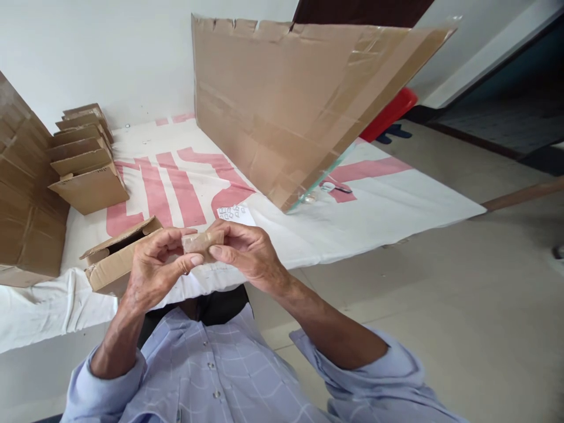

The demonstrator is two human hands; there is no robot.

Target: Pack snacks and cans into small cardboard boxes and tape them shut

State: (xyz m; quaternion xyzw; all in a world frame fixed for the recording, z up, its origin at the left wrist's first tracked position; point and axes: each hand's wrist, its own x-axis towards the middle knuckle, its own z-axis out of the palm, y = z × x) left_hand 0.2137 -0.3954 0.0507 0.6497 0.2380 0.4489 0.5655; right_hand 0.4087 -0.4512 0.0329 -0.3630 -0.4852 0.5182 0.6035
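Note:
In front of my chest, my left hand (155, 261) and my right hand (251, 252) pinch the two ends of a small tan piece (202, 244). It is shiny in places, like cardboard or paper with clear tape; its exact kind cannot be made out. Thumbs press from the near side, with fingertips behind. Just left of my left hand stands an open small cardboard box (112, 267), partly hidden by that hand. Beyond my right hand lies a white sheet (243, 217) with several small outlined shapes on it; my fingers cover its near part.
Several open cardboard boxes (92, 188) stand in a row at the back left, beside a large carton (26, 223). A big taped cardboard panel (282, 100) stands on the cloth-covered table (396, 217). Scissors (337, 188) lie by its edge. A red object (390, 111) is behind.

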